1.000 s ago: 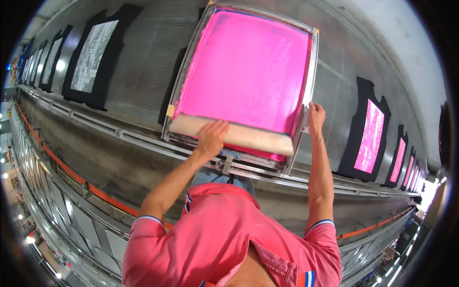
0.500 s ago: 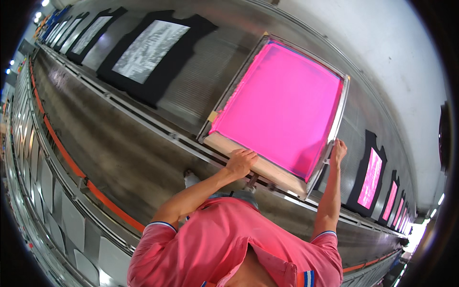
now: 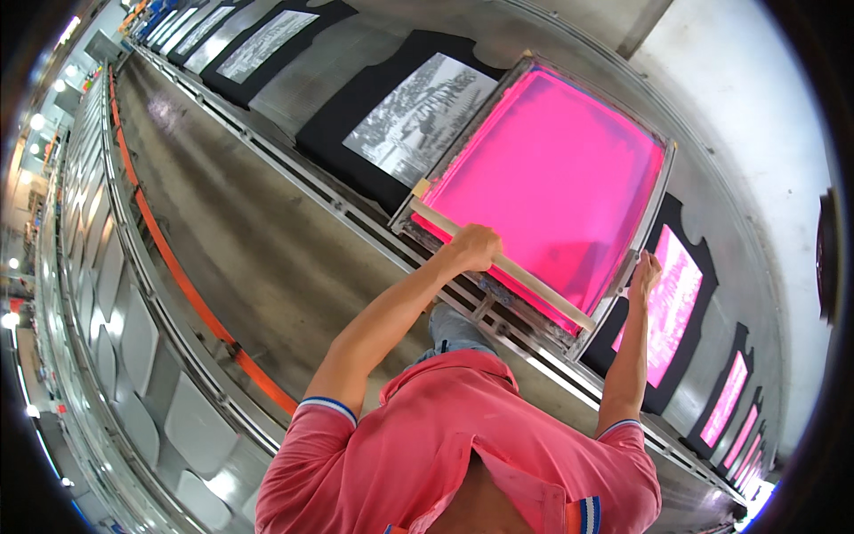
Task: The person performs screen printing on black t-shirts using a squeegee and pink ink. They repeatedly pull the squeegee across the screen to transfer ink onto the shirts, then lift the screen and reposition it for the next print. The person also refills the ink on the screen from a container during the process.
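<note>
Left hand (image 3: 478, 246): gripping the bar (image 3: 544, 290); pressing evenly should help.
Right hand (image 3: 647, 270): curling at the frame (image 3: 656, 198), hold unclear; steadying seems wise.
Pink ink (image 3: 556, 173): lying ahead of left hand.

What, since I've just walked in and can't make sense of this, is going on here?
A person in a pink shirt is at a long metal table. Their left hand grips a pale bar lying across the near end of a bright pink screen. The right hand is at the right edge of the metal frame; its exact hold is hard to make out. Black shirts with grey prints lie to the left, ones with pink prints to the right.
</note>
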{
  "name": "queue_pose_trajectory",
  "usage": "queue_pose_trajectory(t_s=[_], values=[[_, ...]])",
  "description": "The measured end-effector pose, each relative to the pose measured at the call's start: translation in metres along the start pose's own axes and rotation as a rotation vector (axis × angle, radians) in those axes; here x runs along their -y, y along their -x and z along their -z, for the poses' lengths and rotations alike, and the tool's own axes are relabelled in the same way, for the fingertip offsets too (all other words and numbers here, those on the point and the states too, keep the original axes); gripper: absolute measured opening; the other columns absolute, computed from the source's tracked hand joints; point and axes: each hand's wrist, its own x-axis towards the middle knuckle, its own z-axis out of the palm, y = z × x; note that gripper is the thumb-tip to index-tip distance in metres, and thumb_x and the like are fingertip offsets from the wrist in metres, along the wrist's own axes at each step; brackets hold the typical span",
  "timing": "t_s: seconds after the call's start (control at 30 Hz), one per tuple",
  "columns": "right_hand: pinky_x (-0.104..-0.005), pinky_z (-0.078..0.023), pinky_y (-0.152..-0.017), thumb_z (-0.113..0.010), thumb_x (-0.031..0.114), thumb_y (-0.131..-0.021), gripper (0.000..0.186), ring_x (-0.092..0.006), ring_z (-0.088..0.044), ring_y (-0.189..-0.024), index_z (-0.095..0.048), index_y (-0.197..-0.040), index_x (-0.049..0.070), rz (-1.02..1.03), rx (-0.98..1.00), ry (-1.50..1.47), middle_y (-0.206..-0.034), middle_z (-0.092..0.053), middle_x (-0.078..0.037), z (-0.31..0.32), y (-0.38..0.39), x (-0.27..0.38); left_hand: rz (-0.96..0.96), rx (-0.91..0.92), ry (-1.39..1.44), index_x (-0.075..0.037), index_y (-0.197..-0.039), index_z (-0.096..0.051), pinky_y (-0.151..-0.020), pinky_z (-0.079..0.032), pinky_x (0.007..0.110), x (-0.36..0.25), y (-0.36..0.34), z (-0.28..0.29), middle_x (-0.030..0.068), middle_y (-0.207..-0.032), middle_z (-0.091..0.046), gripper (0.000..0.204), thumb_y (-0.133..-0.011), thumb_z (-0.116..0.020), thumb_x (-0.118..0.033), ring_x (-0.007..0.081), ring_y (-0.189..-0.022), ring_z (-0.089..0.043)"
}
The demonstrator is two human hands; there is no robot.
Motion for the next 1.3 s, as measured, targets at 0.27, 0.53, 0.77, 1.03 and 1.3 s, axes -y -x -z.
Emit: queue_pose_trajectory(t_s=[0.27,0.53,0.77,1.03,1.3], values=[[-0.0376,-0.044,-0.066,-0.060,0.019,-0.089,0.026,-0.0190,-0.056,-0.070,-0.071,-0.098,-0.003,-0.121,-0.026,-0.074,-0.077,-0.065,-0.014,-0.231,0.095,0.088,0.053,0.045,-0.034,-0.006,-0.097,-0.071,-0.081,-0.051,0.046,0.186,0.082,0.095,0.0148,-0.095,-0.069,0.031,-0.068,-0.061,0.001,0.0341,-0.093,-0.066],[-0.0346,-0.042,-0.062,-0.062,0.019,-0.088,0.026,-0.0160,-0.050,-0.065,-0.071,-0.096,-0.004,-0.271,-0.003,-0.095,-0.067,-0.059,-0.009,-0.295,0.132,0.143,-0.119,-0.122,-0.317,-0.002,-0.123,-0.059,-0.104,-0.041,0.044,0.254,0.169,0.096,0.0125,-0.127,-0.059,0.049,-0.075,-0.057,-0.005,0.0274,-0.123,-0.052],[-0.0336,-0.041,-0.062,-0.063,0.019,-0.088,0.025,-0.0139,-0.048,-0.065,-0.070,-0.097,-0.003,-0.252,-0.010,-0.056,-0.071,-0.059,-0.006,-0.313,0.130,0.121,0.011,0.104,-0.028,-0.003,-0.106,-0.070,-0.088,-0.052,0.043,0.248,0.119,0.156,0.0155,-0.107,-0.070,0.041,-0.067,-0.057,-0.002,0.0311,-0.102,-0.066],[-0.0385,-0.047,-0.075,-0.062,0.026,-0.088,0.030,-0.0266,-0.062,-0.078,-0.070,-0.100,0.001,-0.216,-0.038,0.107,-0.084,-0.068,-0.017,-0.325,0.133,0.133,0.094,0.326,-0.158,-0.015,-0.092,-0.076,-0.069,-0.056,0.048,0.302,0.046,0.171,0.0159,-0.073,-0.069,0.028,-0.068,-0.062,-0.008,0.0344,-0.071,-0.069],[-0.0395,-0.048,-0.079,-0.062,0.030,-0.087,0.032,-0.0321,-0.066,-0.085,-0.071,-0.100,0.002,-0.238,-0.024,0.124,-0.089,-0.070,-0.018,-0.326,0.135,0.137,0.080,0.432,-0.148,-0.014,-0.090,-0.076,-0.070,-0.055,0.047,0.304,0.014,0.185,0.0188,-0.076,-0.069,0.025,-0.069,-0.062,-0.010,0.0357,-0.073,-0.069]])
